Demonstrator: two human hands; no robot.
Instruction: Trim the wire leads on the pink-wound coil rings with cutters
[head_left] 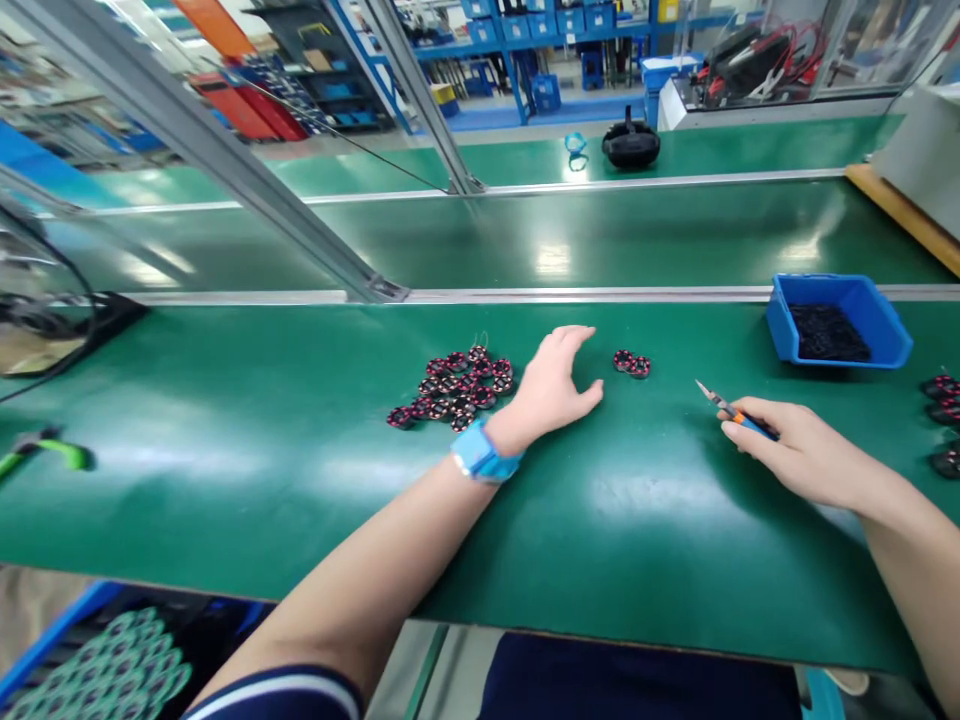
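Note:
My left hand (553,385), a blue band (484,452) round its wrist, is held over the green table with thumb and fingers apart and nothing in them. Beside it on the left lies a pile of small round coil parts (454,385), black with pink and copper marks. Two more coil parts (631,364) lie touching just right of its fingers. My right hand (802,450) is closed round pointed nippers (739,415) with a blue and orange handle. Their metal tip points up and left, a little way from the pair of coils.
A blue bin (838,320) of black parts stands at the back right. More coil parts (943,400) lie at the right edge. Green-handled tool (49,450) lies far left. A metal rail (585,296) borders the table's back; a slanting post (277,215) rises from it.

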